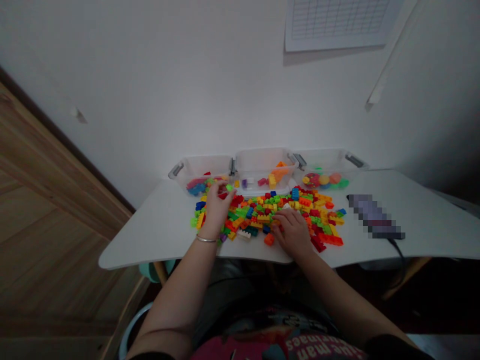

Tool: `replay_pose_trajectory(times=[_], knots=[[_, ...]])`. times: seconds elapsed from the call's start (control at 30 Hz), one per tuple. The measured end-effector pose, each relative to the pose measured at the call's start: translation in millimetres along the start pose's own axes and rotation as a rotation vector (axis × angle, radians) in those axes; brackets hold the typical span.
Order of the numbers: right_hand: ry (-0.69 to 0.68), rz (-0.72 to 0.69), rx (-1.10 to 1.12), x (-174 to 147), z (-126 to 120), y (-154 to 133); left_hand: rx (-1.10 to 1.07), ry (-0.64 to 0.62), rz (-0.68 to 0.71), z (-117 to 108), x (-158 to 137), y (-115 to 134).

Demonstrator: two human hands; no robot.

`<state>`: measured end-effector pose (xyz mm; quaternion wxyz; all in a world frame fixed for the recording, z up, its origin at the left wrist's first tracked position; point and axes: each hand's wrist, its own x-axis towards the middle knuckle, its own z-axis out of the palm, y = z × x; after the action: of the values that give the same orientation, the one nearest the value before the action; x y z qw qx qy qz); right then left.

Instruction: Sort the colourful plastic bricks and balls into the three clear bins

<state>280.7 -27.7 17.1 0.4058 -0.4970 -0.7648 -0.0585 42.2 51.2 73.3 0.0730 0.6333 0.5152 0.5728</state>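
My left hand is raised at the left part of the brick pile, in front of the left bin. Its thumb and fingers pinch a small bright green toy brick. A thin bangle circles that wrist. My right hand rests low over the front right of the pile of mixed toy bricks. Its fingers curl down among the pieces, beside an orange brick at the near edge; what lies under the fingertips is hidden. Red, yellow, green, blue and white bricks lie around both hands.
Three clear bins stand against the wall: the left bin, the middle bin and the right bin, each with some coloured pieces. A pixelated device with a cable lies on the white table at right.
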Motion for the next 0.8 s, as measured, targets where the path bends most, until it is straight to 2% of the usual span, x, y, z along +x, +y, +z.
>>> replay_pose_trajectory(times=[0.17, 0.27, 0.4, 0.57, 0.8], knots=[[0.017, -0.018, 0.013, -0.3, 0.7, -1.0, -0.009, 0.238, -0.035, -18.6, 63.3, -17.9], [0.010, -0.019, 0.025, 0.1, 0.9, 0.4, 0.032, 0.227, -0.123, -25.0, 89.2, -28.5], [0.013, -0.020, 0.045, -0.4, 2.1, 2.2, 0.212, 0.068, -0.275, -26.0, 101.5, -38.9], [0.022, -0.037, 0.047, -0.9, 4.7, 3.4, 0.635, -0.185, -0.299, -22.4, 102.0, -39.0], [0.092, -0.094, 0.034, -0.4, 7.7, 5.4, 0.911, -0.347, -0.318, -18.4, 104.6, -30.8]])
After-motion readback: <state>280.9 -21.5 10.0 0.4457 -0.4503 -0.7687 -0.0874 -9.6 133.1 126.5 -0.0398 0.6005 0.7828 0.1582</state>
